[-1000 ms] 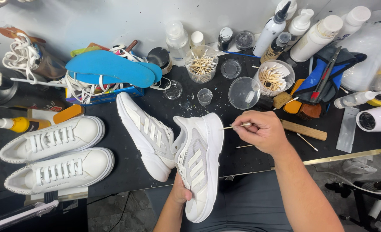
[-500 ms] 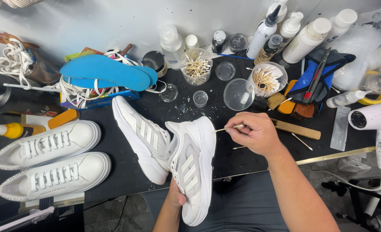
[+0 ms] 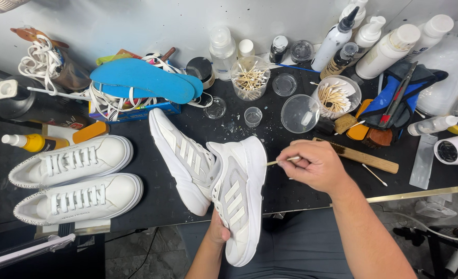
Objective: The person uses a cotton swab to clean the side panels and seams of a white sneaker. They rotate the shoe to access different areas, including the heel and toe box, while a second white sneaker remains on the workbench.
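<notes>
Black and paint-flecked, the counter (image 3: 151,170) stands against a pale wall. Four white shoes show: two laced sneakers (image 3: 74,178) side by side at the left, one striped sneaker (image 3: 180,157) lying on the counter, and one held sneaker (image 3: 239,199) touching it at the front edge. Two cups of cotton swabs (image 3: 250,78) and two blue insoles (image 3: 143,82) sit behind. The left hand (image 3: 217,230) clasps the held sneaker from below; the right hand (image 3: 317,165) pinches a swab stick (image 3: 280,161) whose tip meets the sole rim. Compared with a second ago, the swab tip sits closer against the shoe.
</notes>
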